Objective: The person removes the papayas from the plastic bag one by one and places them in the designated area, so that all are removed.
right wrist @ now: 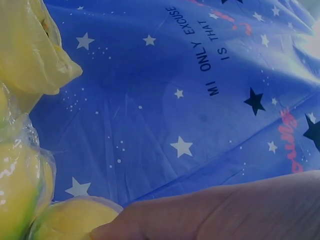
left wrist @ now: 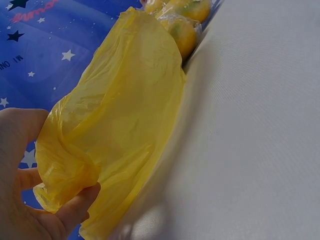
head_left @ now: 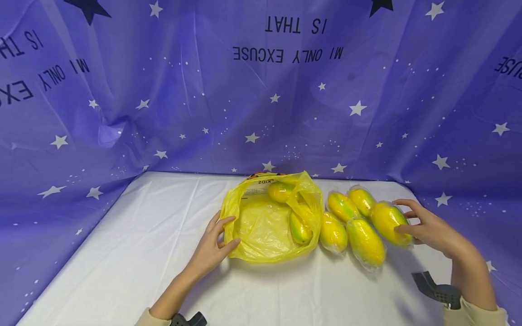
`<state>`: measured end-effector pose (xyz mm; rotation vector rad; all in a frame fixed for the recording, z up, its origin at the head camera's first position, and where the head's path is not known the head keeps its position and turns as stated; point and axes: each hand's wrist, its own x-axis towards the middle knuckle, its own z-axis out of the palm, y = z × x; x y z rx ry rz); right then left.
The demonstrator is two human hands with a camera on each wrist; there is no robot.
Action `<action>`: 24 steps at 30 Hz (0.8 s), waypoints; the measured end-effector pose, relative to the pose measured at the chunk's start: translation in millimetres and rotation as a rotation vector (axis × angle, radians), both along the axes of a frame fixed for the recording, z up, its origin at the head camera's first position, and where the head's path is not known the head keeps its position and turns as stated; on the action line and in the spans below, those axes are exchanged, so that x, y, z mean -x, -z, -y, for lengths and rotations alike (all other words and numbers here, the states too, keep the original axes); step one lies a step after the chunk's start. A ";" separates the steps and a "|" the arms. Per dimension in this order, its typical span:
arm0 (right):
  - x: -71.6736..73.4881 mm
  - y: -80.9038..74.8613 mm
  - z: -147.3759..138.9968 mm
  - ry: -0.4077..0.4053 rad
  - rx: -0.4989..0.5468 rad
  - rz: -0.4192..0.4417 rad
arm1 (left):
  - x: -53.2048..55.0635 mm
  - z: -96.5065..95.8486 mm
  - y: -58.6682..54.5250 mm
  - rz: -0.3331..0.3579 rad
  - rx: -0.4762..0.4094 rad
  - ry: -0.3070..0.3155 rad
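mango (head_left: pixel 389 222) lengthwise toward right hand (head_left: pixel 428 228)

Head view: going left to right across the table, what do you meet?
Left hand pinching the bag's edge → yellow plastic bag holding mangoes → loose wrapped mangoes → right hand gripping the rightmost mango.

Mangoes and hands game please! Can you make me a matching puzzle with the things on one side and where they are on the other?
Things:
1. left hand
2. right hand
3. yellow bag
4. backdrop

Places or states:
a. hangs behind the table
b. grips the outermost wrapped mango
c. holds the bag's edge
d. lies open with mangoes inside

Pairs: 1-c, 2-b, 3-d, 4-a
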<state>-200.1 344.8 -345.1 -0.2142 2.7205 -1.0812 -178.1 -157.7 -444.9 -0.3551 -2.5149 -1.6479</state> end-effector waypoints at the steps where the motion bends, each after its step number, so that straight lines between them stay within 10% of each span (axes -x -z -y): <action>1: 0.2 0.2 -0.3 0.000 0.003 0.003 | 0.2 -0.1 0.1 -0.001 -0.002 0.001; 9: -0.1 1.5 -2.5 -0.007 0.049 0.073 | -1.6 -2.4 -3.0 0.020 0.006 -0.018; 17: 3.9 5.1 -6.4 -0.010 0.065 0.114 | -18.1 -10.6 -37.4 0.029 0.015 -0.012; 24: 5.2 9.9 -10.0 -0.056 0.074 0.139 | -8.7 -6.4 -17.6 0.023 0.017 -0.016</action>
